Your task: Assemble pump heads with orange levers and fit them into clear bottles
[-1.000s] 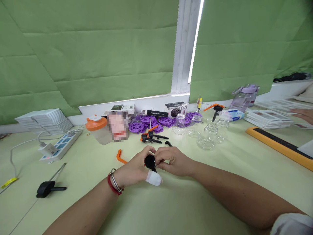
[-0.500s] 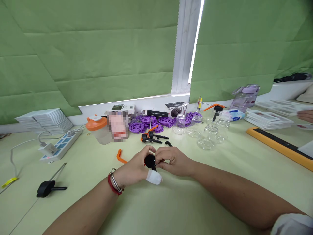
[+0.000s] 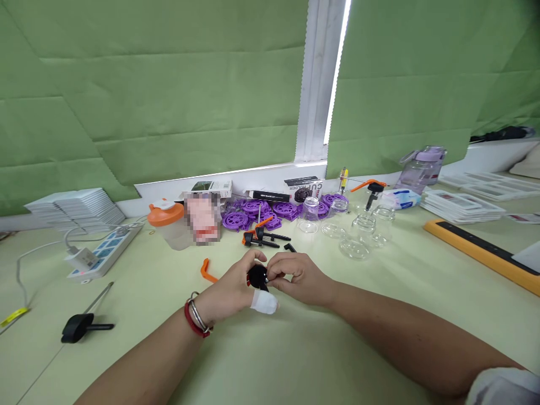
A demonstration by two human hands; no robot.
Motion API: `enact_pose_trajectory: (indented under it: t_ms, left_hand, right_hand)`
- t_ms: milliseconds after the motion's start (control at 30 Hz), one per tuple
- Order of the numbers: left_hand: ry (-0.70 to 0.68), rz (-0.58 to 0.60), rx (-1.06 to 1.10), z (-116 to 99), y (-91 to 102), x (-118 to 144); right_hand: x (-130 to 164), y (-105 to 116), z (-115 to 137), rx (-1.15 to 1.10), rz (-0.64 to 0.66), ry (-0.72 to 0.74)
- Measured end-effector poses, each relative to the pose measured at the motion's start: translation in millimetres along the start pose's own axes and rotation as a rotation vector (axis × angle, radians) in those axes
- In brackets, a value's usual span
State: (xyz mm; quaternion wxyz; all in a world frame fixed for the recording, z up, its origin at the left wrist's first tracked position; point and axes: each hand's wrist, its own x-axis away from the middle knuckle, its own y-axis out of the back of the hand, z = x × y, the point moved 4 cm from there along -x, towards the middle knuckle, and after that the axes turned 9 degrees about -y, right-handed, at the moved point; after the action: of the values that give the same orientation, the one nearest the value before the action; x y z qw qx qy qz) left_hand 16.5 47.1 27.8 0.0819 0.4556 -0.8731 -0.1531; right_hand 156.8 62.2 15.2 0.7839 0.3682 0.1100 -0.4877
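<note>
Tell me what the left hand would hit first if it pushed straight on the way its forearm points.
Probably the right hand, just past the black part both hold; the left hand points up-right. Beyond lie the glass jars, though depth is unclear.

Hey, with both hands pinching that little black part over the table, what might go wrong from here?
1. The small black part is pinched only between the fingertips of the left hand and right hand; it may slip and drop.
2. The bandaged thumb probably grips less surely.
3. The glass jars stand close behind the right hand; a sudden jerk might knock one over.
</note>
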Motion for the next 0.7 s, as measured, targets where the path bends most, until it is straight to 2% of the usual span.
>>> enact_pose_trajectory:
  t_ms: [433,700]
  left_hand:
    - [0.005,0.007,0.015,-0.6,-0.5,0.0]
    - [-0.032,0.024,-0.084,-2.6,0.6,0.9]
  right_hand:
    - [1.8,-0.9,-1.7,-0.007,-0.042,0.024]
    - [2.1,-0.6,-1.1,0.009,-0.028,0.046]
